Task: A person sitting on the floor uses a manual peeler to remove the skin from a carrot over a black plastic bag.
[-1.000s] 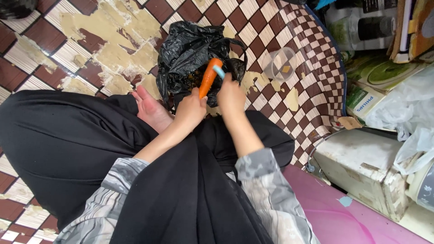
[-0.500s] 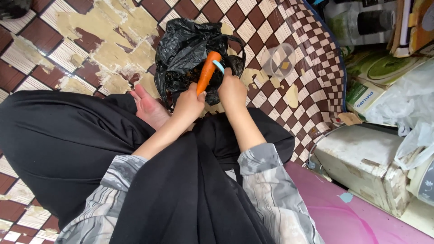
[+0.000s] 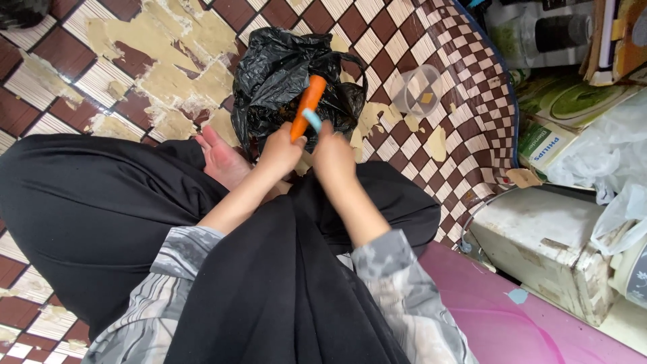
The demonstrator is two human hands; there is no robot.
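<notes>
I sit cross-legged on a tiled floor in black clothing. My left hand (image 3: 280, 152) grips the lower end of an orange carrot (image 3: 306, 104), which points up and away from me over an open black plastic bag (image 3: 269, 74). My right hand (image 3: 333, 158) holds a light blue peeler (image 3: 312, 120) against the carrot's side. Both hands hover just in front of the bag. A bare foot (image 3: 222, 162) shows to the left of my left hand.
A clear plastic cup (image 3: 416, 91) stands on the checkered floor right of the bag. Boxes and white plastic bags (image 3: 606, 155) crowd the right edge, beside a worn white box (image 3: 552, 249). A pink surface (image 3: 499, 317) lies at lower right.
My right hand has slid the peeler a short way down the carrot toward my left hand. The carrot stays held over the bag.
</notes>
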